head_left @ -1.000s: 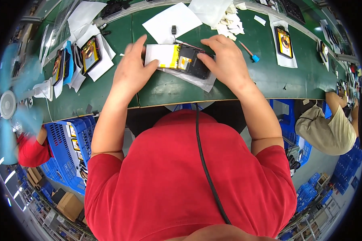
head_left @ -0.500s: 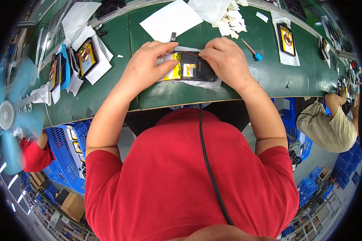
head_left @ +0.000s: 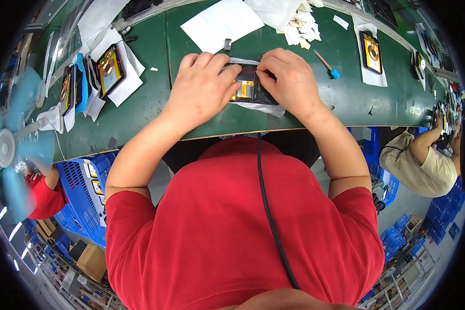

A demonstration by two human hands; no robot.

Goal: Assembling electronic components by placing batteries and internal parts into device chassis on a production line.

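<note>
A flat black device housing (head_left: pixel 264 94), with yellow tape and a pale label on its inside, lies on a white sheet at the table's near edge. My left hand (head_left: pixel 199 90) rests over its left end, fingers spread and partly bent, thumb and forefinger on the yellow-edged part. The palm hides most of that end. My right hand (head_left: pixel 293 82) is at the upper right edge, thumb and forefinger pinched together beside a thin red wire. Whatever lies between those fingertips is too small to make out.
White paper (head_left: pixel 222 26), a small grey connector (head_left: pixel 227 44) and torn paper scraps (head_left: pixel 302 28) lie beyond. A blue-handled tool (head_left: pixel 326 66) and another device (head_left: pixel 371 51) are rightward. Stacked devices (head_left: pixel 110 70) and a fan (head_left: pixel 6 148) stand left; co-workers sit either side.
My left hand has slid rightward over the device and now covers the yellow and white part that showed before. My right hand stays at the upper right edge, its fingers slightly shifted.
</note>
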